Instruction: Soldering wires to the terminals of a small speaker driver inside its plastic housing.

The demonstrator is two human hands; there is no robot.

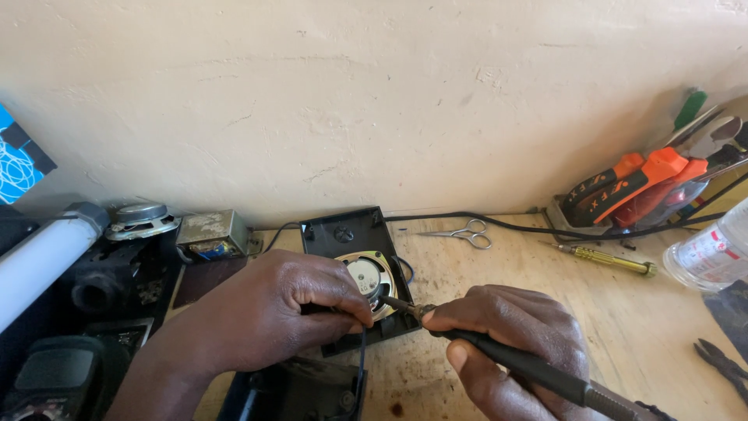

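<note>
One left hand [269, 312] pinches a thin black wire [363, 355] beside one round speaker [368, 279] in a black panel [351, 234]; one right hand [510, 343] grips one soldering iron [538, 370] — tip touching the speaker. Farther right — one pair of scissors [466, 232], one yellow screwdriver [606, 258].

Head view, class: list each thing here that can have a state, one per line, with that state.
Left hand: closed, pinching a wire at the speaker.
Right hand: gripping the soldering iron.
Soldering iron: tip at the speaker.
Speaker: mounted in black panel, magnet up.
Scissors: closed, flat.
Screwdriver: lying flat.
Plastic bottle: on its side.
</note>
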